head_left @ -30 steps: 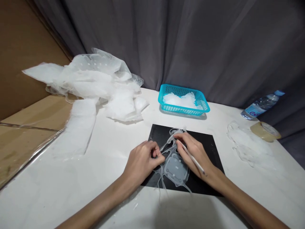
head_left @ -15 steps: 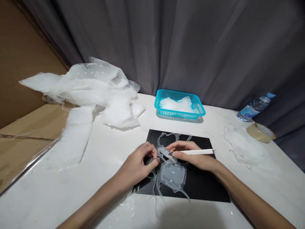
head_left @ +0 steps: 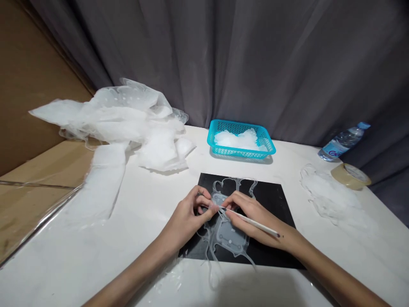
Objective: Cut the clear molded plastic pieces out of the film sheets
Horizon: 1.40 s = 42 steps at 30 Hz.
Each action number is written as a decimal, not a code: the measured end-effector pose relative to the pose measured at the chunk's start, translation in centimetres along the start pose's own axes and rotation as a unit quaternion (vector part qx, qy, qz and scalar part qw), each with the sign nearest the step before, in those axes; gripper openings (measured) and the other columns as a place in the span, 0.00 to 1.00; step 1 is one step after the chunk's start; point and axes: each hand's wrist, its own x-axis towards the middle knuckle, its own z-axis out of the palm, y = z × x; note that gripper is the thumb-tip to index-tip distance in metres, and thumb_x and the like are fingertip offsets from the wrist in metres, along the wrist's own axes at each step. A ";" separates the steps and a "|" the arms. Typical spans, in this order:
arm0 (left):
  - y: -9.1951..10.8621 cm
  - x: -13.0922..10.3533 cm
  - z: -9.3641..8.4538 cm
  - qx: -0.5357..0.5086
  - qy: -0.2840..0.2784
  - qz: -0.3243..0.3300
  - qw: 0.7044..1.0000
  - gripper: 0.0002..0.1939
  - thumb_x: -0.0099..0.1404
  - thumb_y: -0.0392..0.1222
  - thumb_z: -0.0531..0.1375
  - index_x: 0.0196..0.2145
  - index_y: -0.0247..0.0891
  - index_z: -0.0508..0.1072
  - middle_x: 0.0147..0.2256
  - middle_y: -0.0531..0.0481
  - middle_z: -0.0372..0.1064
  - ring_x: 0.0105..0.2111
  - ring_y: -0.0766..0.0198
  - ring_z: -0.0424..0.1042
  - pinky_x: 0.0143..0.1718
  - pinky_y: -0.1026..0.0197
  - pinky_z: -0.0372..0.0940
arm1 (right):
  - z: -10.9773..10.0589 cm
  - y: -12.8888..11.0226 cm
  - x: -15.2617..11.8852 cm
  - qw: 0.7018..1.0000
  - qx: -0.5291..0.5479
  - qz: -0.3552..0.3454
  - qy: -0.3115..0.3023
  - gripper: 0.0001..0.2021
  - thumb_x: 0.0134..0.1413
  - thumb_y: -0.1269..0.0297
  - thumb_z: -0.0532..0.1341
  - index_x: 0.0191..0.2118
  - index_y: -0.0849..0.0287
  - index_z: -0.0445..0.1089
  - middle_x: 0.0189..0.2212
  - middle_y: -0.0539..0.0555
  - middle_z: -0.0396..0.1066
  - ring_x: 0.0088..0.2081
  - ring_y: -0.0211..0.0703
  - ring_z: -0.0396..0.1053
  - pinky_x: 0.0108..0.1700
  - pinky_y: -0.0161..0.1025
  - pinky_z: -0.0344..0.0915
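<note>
A translucent, rubbery-looking moulded piece [head_left: 230, 235] lies on a black board [head_left: 271, 196], with thin curling strips around it. My left hand [head_left: 194, 211] is closed, with thumb and forefinger pinching part of the translucent piece near its upper middle. In my right hand [head_left: 252, 213] is a slim white pencil-like tool [head_left: 260, 226] with a dark tip. That tip is close to my left fingertips, and my right fingers also reach the translucent piece. My fingers partly hide the place where the tool meets it.
A blue basket [head_left: 243, 154] of whitish translucent pieces stands behind the board. At left is a heap of translucent sheets [head_left: 128, 119], beside a cardboard box [head_left: 35, 166]. On the right are a water bottle [head_left: 341, 143], a tape roll [head_left: 350, 176] and more translucent scraps [head_left: 332, 196].
My right hand has turned, so the tool's back end now points down toward my wrist. Both hands have come closer together, and the lifted flap now lies lower.
</note>
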 end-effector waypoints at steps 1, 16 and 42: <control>0.1 -0.1 0.0 -0.022 -0.008 0.001 1.000 0.15 0.65 0.50 0.67 0.40 0.41 0.66 0.29 0.55 0.73 0.29 0.64 0.69 0.34 0.62 0.61 | 0.1 -0.2 0.1 1.000 -0.007 0.004 0.004 0.05 0.73 0.68 0.57 0.47 0.55 0.69 0.45 0.53 0.71 0.49 0.45 0.72 0.54 0.43 0.68; 0.5 -0.1 -0.2 -0.065 0.006 -0.029 0.997 0.14 0.61 0.48 0.68 0.38 0.40 0.71 0.29 0.54 0.71 0.36 0.59 0.78 0.41 0.59 0.71 | 1.0 -0.7 -0.2 0.994 -0.096 -0.022 0.055 0.05 0.74 0.70 0.53 0.47 0.55 0.65 0.45 0.55 0.70 0.42 0.46 0.75 0.46 0.43 0.71; 0.5 -0.1 0.3 0.008 -0.010 -0.005 1.000 0.12 0.70 0.49 0.59 0.32 0.40 0.68 0.28 0.55 0.72 0.26 0.66 0.66 0.31 0.64 0.62 | 0.6 -0.2 0.6 0.989 0.024 0.023 0.144 0.06 0.70 0.68 0.57 0.40 0.55 0.69 0.38 0.51 0.73 0.38 0.42 0.72 0.42 0.39 0.66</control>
